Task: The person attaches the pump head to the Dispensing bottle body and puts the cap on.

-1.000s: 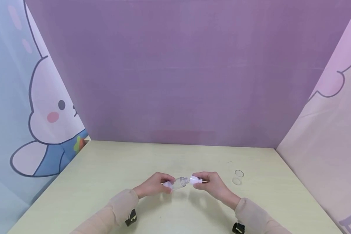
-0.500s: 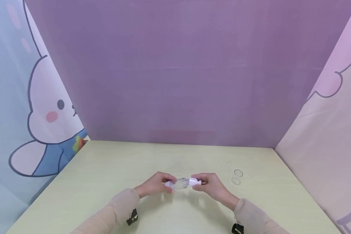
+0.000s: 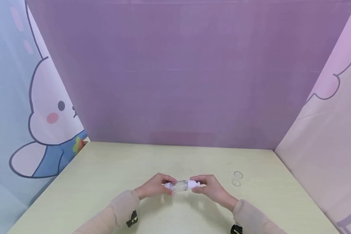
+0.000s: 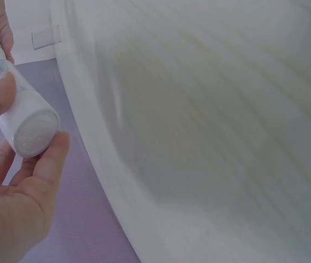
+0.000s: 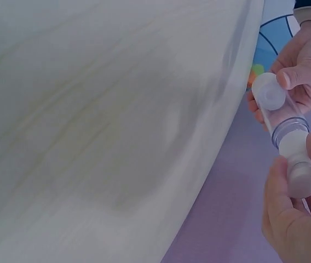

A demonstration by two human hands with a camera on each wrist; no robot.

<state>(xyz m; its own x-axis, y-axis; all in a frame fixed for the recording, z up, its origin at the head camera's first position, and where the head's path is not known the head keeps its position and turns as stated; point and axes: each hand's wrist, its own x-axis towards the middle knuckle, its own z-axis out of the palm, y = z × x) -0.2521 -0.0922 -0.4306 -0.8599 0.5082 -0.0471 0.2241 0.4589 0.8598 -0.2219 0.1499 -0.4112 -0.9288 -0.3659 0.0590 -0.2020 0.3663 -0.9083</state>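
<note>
A small clear bottle (image 3: 180, 186) with a white base (image 4: 35, 133) lies sideways between the hands, above the table. My left hand (image 3: 155, 186) grips it round the white base end, thumb on one side and fingers on the other. My right hand (image 3: 211, 188) pinches a white pump top (image 3: 193, 184) between thumb and fingers. The pump top (image 5: 302, 178) sits against the bottle's neck, in line with the body; whether its thread has caught cannot be seen. In the right wrist view the inside of the bottle (image 5: 287, 112) shows through its clear wall.
A clear round cap (image 3: 236, 182) lies on the pale table (image 3: 120, 162), right of the hands. Purple cloth (image 3: 181, 81) hangs behind the table, with printed cloth at both sides.
The pump top has come leftward onto the bottle neck, closing the small gap between them. My left hand keeps its grip and has barely moved.
</note>
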